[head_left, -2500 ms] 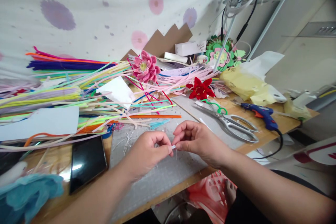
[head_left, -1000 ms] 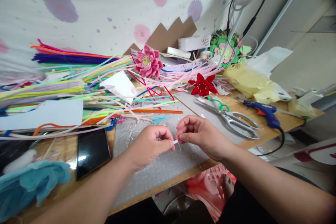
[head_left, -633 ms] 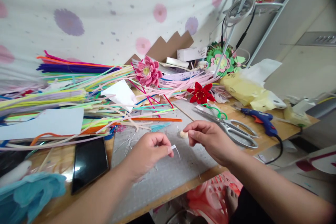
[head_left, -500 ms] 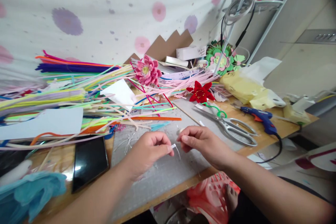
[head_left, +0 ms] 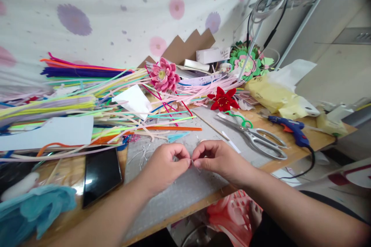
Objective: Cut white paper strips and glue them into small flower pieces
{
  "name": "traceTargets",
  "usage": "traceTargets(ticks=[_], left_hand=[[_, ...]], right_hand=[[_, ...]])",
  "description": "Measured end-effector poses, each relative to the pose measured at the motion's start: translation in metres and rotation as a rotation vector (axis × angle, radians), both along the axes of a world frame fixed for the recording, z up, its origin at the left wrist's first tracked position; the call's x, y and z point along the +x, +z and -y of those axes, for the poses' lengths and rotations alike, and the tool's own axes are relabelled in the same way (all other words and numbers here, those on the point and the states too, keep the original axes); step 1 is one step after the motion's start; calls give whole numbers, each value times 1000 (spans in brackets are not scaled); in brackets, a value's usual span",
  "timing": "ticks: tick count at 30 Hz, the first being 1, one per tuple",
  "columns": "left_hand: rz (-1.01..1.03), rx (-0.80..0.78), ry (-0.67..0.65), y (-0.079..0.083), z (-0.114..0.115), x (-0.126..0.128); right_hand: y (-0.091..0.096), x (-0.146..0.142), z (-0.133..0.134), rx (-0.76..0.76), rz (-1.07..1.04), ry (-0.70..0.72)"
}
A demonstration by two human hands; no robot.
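Two hands meet over a tiny white piece

The left hand and right hand come together, fingertips nearly touching, above the gray mat on the wooden bench. Each grip is narrow, thumb and forefinger pinched on the small white piece between them; most of it is hidden by the fingers. Just left of the left hand, a tangle of white threads lies on the mat. Beyond the right hand rest a white strip, a thin stick and large scissors, with a blue glue gun farther right. A red flower and a pink flower sit behind, beside heaped colored stems.
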State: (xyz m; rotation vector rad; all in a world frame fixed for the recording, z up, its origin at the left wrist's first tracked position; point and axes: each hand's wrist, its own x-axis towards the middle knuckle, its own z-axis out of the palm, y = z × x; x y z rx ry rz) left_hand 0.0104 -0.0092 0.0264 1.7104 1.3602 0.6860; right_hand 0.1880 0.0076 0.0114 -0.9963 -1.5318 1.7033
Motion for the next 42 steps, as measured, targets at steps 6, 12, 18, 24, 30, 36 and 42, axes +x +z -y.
traceTargets(ticks=[6, 12, 18, 24, 30, 36, 42], left_hand=[[-41, 38, 12, 1, 1, 1], [-36, 51, -8, 0, 1, 1], [-75, 98, -29, 1, 2, 2], [-94, 175, -42, 0, 3, 2], [-94, 202, -50, -1, 3, 0], [0, 102, -61, -1, 0, -1], [82, 22, -36, -3, 0, 0]], right_hand=[[-1, -4, -1, 90, 95, -64], [0, -3, -1, 158, 172, -79], [3, -2, 0, 276, 254, -94], [5, -2, 1, 420, 292, -103], [3, -2, 1, 468, 299, -122], [2, -4, 7, 705, 280, -178], [-1, -6, 12, 911, 309, -207]])
